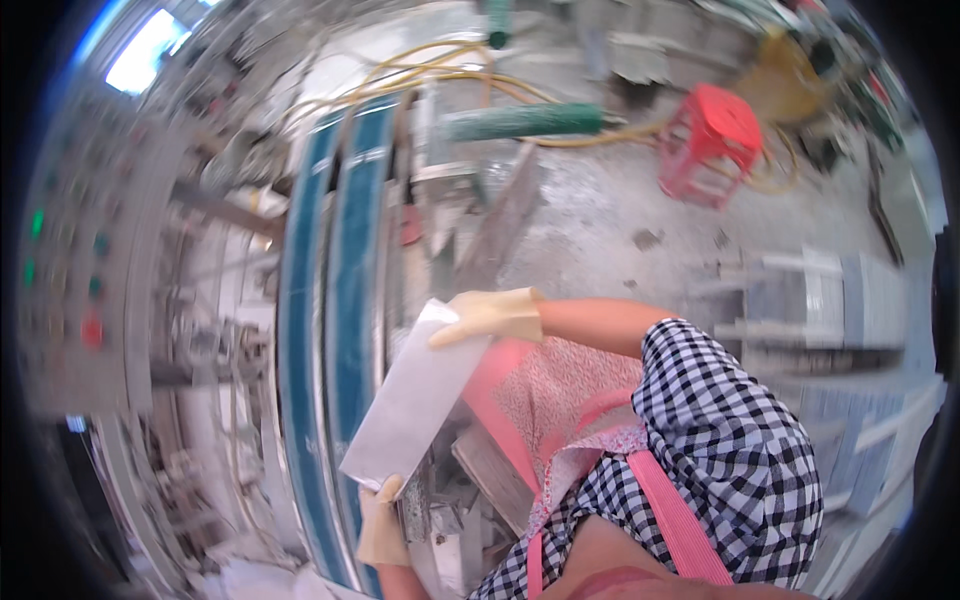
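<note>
A long white rectangular tile [415, 395] slants in front of my body, near the edge of a conveyor with two blue belts [355, 240]. My right hand [490, 316], in a cream rubber glove, grips its upper end, thumb lying over the face. At the lower end my left hand [382, 522], gloved alike, pinches the corner with thumb and fingers. The tile partly covers the nearer belt; whether it touches it, I cannot tell.
A control panel [90, 270] with lit green lights and a red button stands at the left. Beyond are a green roller [525, 121], a yellow hose [430, 62] and a red plastic stool [711, 143]. Stacked pale slabs [800, 300] stand at the right, blurred.
</note>
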`<state>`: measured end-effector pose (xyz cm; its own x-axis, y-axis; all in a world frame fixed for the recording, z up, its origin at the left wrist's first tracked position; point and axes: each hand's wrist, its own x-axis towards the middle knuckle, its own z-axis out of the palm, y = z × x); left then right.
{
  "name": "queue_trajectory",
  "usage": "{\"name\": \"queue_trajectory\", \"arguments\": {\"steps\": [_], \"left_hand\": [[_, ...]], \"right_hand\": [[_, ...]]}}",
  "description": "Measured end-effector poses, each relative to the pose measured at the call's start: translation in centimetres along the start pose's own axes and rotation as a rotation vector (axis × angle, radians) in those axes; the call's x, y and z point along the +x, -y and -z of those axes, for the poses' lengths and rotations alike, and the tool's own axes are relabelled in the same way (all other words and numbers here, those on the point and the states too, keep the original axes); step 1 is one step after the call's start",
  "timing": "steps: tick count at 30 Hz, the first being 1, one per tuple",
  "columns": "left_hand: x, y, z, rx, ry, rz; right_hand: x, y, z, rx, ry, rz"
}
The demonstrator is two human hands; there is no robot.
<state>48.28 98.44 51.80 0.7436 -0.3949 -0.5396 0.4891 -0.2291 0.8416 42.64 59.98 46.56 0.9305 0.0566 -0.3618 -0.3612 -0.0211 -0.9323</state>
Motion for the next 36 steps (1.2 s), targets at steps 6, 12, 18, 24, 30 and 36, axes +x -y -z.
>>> {"name": "queue_trajectory", "arguments": {"steps": [6,12,18,24,30,36], "left_hand": [[6.1,-0.6,-13.0,0.156,0.219,0.11],[11.9,-1.7,-24.9,0.48,0.848,0.144],[11.9,-0.6,-38.2,0.886,1.429,0.111],[7.0,4.3,-51.5,1.041,1.913,0.172],[-0.3,11.0,-63.0,1.473,2.09,0.282],[-6.4,16.9,-67.1,1.673,2.374,0.239]], "right_hand": [[-15.1,-8.2,2.8,0.037,-0.609,-0.213],[-31.6,-7.3,-3.3,0.49,-1.322,-0.407],[-36.9,-7.5,-14.8,0.944,-1.87,-0.145],[-36.6,-9.6,-20.6,1.081,-2.332,-0.228],[-37.0,-14.1,-23.2,1.461,-2.599,-0.179],[-36.6,-14.7,-26.4,1.553,-2.547,-0.093]]}}
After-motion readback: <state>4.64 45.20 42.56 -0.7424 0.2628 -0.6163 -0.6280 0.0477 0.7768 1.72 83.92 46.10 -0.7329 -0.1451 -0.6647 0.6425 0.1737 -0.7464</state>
